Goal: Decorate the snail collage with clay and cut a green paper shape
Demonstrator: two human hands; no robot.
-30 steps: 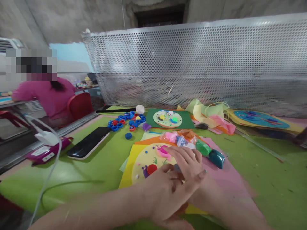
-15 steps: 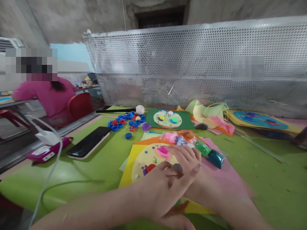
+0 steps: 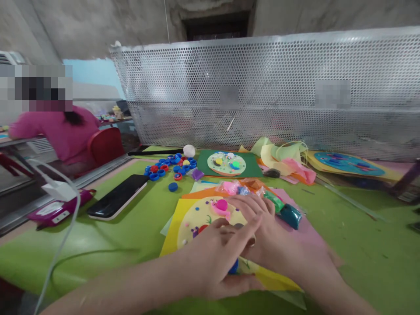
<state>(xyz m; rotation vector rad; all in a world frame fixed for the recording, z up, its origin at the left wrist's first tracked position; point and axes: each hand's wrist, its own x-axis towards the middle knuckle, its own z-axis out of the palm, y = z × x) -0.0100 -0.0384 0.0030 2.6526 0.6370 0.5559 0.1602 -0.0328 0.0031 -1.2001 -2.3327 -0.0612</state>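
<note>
My left hand (image 3: 216,258) crosses over a round cream craft picture (image 3: 193,218) on yellow paper (image 3: 170,240). Its index finger and thumb are stretched apart, and the index finger lies across my right hand (image 3: 259,221). That hand is palm down with its fingers extended toward the upper left. I see nothing held, though the space between the hands is hidden. The picture carries a pink snail-like clay figure (image 3: 221,208) with a bright pink round back, and a partly covered red and purple one (image 3: 198,231). Beyond my right fingers lie green (image 3: 274,201) and teal (image 3: 290,215) clay packets.
Left are a black phone (image 3: 118,197), a purple power strip (image 3: 62,210) with a white cable, and blue and red bottle caps (image 3: 157,173). Behind stand another round craft on green card (image 3: 203,164) and a perforated metal screen (image 3: 262,87). A person in pink (image 3: 65,131) sits far left.
My left index finger has shifted up and left across my right hand. More of the pink figure and a blue piece below my hands now show. The view has shifted slightly.
</note>
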